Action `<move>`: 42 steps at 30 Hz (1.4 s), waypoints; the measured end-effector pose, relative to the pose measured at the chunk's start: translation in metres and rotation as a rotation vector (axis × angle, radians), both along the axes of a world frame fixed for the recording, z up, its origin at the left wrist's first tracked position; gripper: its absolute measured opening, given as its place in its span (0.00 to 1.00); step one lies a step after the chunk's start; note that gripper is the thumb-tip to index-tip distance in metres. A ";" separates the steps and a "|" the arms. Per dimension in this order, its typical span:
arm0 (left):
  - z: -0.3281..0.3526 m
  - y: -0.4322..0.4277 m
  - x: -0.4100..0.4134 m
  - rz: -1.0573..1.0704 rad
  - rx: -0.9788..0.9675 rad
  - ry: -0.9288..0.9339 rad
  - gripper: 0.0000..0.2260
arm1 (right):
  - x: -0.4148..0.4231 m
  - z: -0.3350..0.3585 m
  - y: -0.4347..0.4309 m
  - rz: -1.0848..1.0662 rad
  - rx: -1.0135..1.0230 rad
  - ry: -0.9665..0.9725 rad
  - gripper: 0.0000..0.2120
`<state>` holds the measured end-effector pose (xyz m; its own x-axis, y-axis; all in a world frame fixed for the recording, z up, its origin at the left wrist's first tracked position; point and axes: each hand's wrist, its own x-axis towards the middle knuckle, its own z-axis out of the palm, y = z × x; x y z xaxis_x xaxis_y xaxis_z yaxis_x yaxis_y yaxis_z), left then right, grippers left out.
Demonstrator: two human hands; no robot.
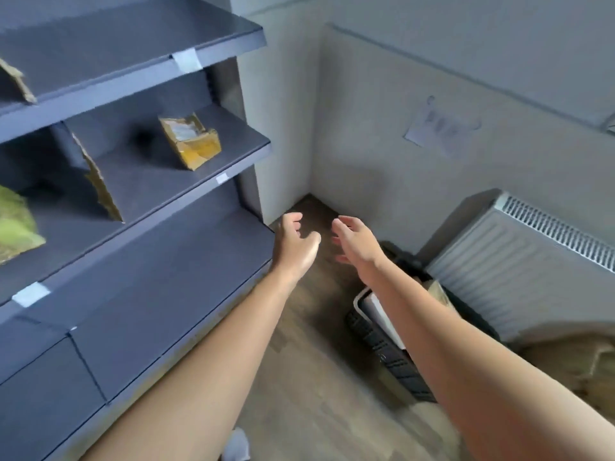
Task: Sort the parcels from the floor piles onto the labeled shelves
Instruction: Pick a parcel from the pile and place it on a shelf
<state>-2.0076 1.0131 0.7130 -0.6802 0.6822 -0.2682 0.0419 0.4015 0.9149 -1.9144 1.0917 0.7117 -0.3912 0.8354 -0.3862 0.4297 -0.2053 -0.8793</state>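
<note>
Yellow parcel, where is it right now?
In the head view, upper left: the yellow parcel lies on the middle shelf near its right end, above the left hand, right of a cardboard piece.

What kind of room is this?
Probably a small parcel storeroom: grey shelves with taped labels, a yellow-taped parcel on one shelf, and a black crate of more packages on the floor.

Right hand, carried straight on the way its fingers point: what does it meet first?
Likely the bare floor in the corner, then the wall behind it. Nothing shows between it and the right hand; depth is unclear.
</note>
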 end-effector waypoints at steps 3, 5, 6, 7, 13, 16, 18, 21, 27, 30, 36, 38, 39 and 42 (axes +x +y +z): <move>-0.015 0.043 0.048 -0.139 -0.022 0.000 0.21 | 0.059 -0.012 0.031 -0.112 -0.050 -0.003 0.20; -0.027 0.068 0.074 -0.207 -0.042 -0.001 0.21 | 0.092 -0.026 0.051 -0.201 -0.080 0.004 0.19; -0.033 0.080 0.086 -0.242 -0.056 -0.003 0.21 | 0.106 -0.033 0.059 -0.248 -0.097 0.008 0.19; -0.040 0.091 0.097 -0.281 -0.072 -0.007 0.21 | 0.120 -0.040 0.067 -0.290 -0.110 0.010 0.19; -0.092 0.170 0.149 -0.497 -0.161 -0.036 0.21 | 0.186 -0.088 0.117 -0.498 -0.137 -0.034 0.18; -0.126 0.206 0.169 -0.607 -0.214 -0.074 0.22 | 0.212 -0.124 0.136 -0.583 -0.154 -0.085 0.19; -0.153 0.225 0.183 -0.689 -0.257 -0.082 0.22 | 0.229 -0.150 0.145 -0.623 -0.179 -0.096 0.19; -0.199 0.247 0.203 -0.771 -0.357 -0.057 0.23 | 0.254 -0.192 0.154 -0.665 -0.215 -0.117 0.17; -0.301 0.283 0.238 -0.917 -0.579 0.027 0.32 | 0.299 -0.282 0.168 -0.672 -0.253 -0.137 0.19; -0.345 0.297 0.250 -0.906 -0.685 0.011 0.38 | 0.316 -0.320 0.176 -0.655 -0.258 -0.133 0.19; -0.395 0.307 0.256 -0.857 -0.844 -0.070 0.41 | 0.347 -0.369 0.185 -0.656 -0.280 -0.139 0.18; -0.401 0.306 0.255 -0.865 -0.877 -0.041 0.40 | 0.356 -0.375 0.185 -0.636 -0.285 -0.154 0.19; -0.404 0.304 0.254 -0.855 -0.892 -0.035 0.39 | 0.360 -0.376 0.184 -0.621 -0.288 -0.165 0.19; -0.404 0.301 0.257 -0.830 -0.921 -0.071 0.39 | 0.371 -0.376 0.183 -0.585 -0.292 -0.187 0.21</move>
